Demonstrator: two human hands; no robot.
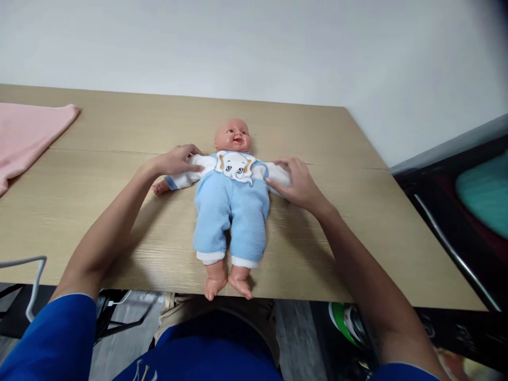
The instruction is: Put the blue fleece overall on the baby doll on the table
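Note:
A baby doll (232, 206) in a light blue fleece suit with an elephant bib lies on its back in the middle of a wooden table (99, 201), feet at the near edge. My left hand (178, 160) lies with fingers stretched over the doll's white sleeve on the left. My right hand (298, 182) rests flat on the doll's other sleeve, covering the doll's hand.
A pink cloth (27, 137) lies at the table's far left corner. A white wire hanger (34, 275) pokes in at the near left edge. A dark bin with a teal item (484, 193) stands to the right. A white wall runs behind the table.

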